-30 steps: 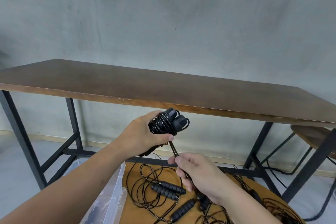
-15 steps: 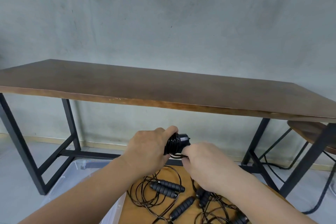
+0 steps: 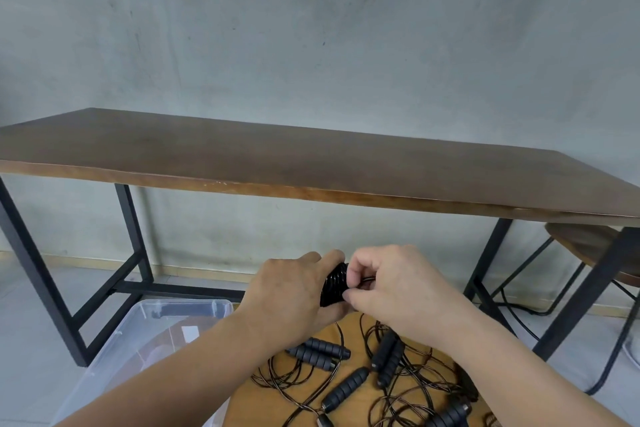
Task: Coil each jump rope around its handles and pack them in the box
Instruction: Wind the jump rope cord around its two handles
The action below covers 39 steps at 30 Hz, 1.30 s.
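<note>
Hands meeting at 6 o'clock | left hand (image 3: 287, 291) clenching coiled jump rope (image 3: 334, 284), mostly hiding it | right hand (image 3: 388, 284) pinching its end | loose ropes (image 3: 346, 381) lying below, partly cropped | box (image 3: 152, 315) sitting at 7 o'clock, cut off

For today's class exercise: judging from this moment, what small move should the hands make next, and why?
Probably tuck the rope's loose end under the wraps. The left hand grips the coiled jump rope, the right hand pinches at the coil's edge, and the clear box waits below left.
</note>
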Available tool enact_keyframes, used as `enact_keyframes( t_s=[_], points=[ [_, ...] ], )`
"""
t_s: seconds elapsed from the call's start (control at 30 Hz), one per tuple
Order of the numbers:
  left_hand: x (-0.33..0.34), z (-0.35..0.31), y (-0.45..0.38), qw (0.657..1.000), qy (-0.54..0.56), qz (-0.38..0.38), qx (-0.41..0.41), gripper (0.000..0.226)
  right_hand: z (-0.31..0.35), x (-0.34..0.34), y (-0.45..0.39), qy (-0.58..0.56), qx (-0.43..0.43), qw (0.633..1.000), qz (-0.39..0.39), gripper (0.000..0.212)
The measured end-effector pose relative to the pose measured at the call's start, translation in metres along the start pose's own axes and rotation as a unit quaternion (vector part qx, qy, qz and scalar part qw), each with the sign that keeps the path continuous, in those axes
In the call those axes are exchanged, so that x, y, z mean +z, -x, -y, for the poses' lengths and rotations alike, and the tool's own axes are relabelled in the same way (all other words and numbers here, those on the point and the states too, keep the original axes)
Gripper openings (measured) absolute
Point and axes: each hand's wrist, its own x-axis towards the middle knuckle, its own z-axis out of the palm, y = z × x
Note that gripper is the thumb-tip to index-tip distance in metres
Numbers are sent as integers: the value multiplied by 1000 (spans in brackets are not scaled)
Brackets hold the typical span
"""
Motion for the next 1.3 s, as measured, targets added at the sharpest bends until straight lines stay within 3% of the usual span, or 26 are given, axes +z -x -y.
enact_keyframes(
  t_s=[0.2, 0.37, 0.5, 0.63, 0.7, 0.8, 0.9, 0.97, 1.03, 1.1, 1.17, 1.2, 1.3],
  points=[
    [1, -4, 0, 999, 19, -31, 4, 49, -7, -10, 3, -174, 25, 984, 33, 12],
    [11, -9, 3, 999, 28, -44, 12, 49, -17, -3, 5, -247, 57, 967, -34, 4],
    [13, -12, 3, 998, 45, -51, -5, 48, -21, 4, 14, -312, 59, 948, -33, 31],
    [11, -18, -1, 996, 62, -50, -43, 48, -25, 25, 17, -234, 107, 958, -128, 66],
    [11, -22, -3, 996, 57, -55, -48, 45, -25, 36, 18, -236, 111, 954, -151, 71],
    [12, -24, -4, 996, 37, -55, -57, 39, -25, 48, 20, -243, 50, 949, -193, 64],
    [13, -27, -4, 996, 12, -57, -61, 38, -26, 53, 19, -142, -35, 954, -261, 41],
    [12, -31, -5, 996, 7, -63, -67, 36, -28, 55, 16, -102, -48, 951, -288, 32],
    [9, -32, -6, 995, 4, -73, -74, 32, -29, 54, 14, -90, -24, 948, -304, 36],
    [9, -31, -7, 994, 0, -81, -78, 30, -27, 52, 12, -109, 32, 957, -268, 40],
    [12, -31, -5, 994, 3, -82, -78, 28, -21, 48, 12, -209, 95, 956, -181, 31],
    [15, -33, -4, 994, 6, -78, -77, 28, -17, 47, 12, -298, 101, 938, -148, 24],
    [23, -35, 0, 994, 16, -63, -83, 35, -17, 49, 9, -479, 102, 863, -122, 33]
  ],
)
